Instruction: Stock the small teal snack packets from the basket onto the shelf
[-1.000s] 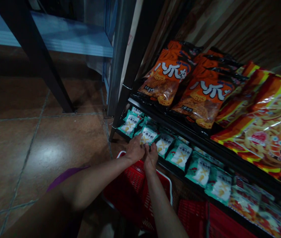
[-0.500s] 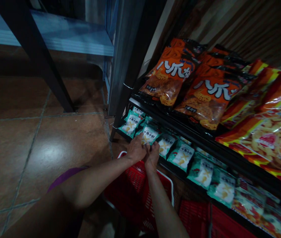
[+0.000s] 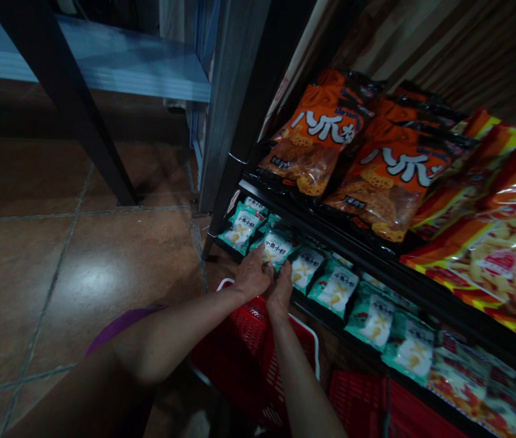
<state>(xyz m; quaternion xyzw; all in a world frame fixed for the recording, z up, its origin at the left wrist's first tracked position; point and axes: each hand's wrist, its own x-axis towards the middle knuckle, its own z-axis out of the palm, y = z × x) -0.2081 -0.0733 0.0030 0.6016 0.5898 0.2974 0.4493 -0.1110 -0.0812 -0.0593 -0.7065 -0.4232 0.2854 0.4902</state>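
A green and white snack bag lies at the front of the low shelf, in a row of similar bags. My left hand is closed at its lower left edge, fingers bent against the packet. From the other side my right hand grips the lower right edge, with its fingertips partly hidden. The two hands nearly touch. Below them stands a red shopping basket with a white rim; my forearms cover part of it.
Orange snack bags and yellow-red snack bags fill the shelf above. A second red basket stands at the lower right. Dark metal posts rise left of the shelf, beside a blue ledge. Brown tiles cover the floor.
The view has shifted slightly, so the upper-shelf bags appear a little further right. Both hands stay at the same green and white snack bag, with little visible movement.
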